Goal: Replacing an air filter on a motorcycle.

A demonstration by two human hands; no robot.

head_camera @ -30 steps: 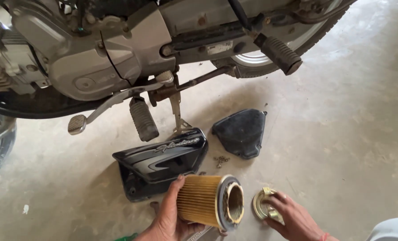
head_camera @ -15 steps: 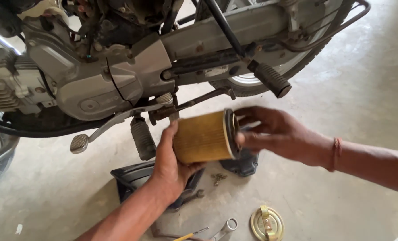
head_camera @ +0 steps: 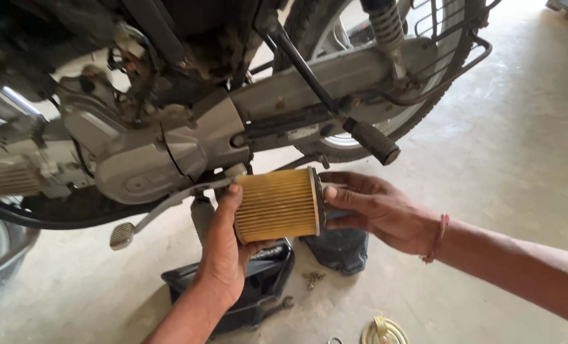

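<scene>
We are holding a yellow pleated air filter (head_camera: 277, 205) between both hands, lifted off the floor and level with the lower part of the motorcycle (head_camera: 188, 137), just in front of its grey engine cover (head_camera: 145, 173). The filter is lying on its side, its pleats running left to right. Our left hand (head_camera: 223, 245) is cupping it from below and from the left end, the thumb pressing up against the near edge and the fingers curling underneath, so this hand is closing around the filter. Our right hand (head_camera: 373, 209) is gripping the filter's dark right end cap, thumb on the near side and fingers wrapping behind it. A red thread band (head_camera: 438, 237) is sitting on the right wrist.

Directly under the filter, two black side covers are lying on the concrete floor (head_camera: 513, 159): a larger glossy one (head_camera: 258, 290) beneath our left forearm and a smaller one (head_camera: 338, 248) below our right hand. A few small screws (head_camera: 312, 278) are lying between them. A round yellowish cap (head_camera: 384, 331) is resting near the bottom edge. The rubber footpeg (head_camera: 374, 141) is sticking out just above our right hand.
</scene>
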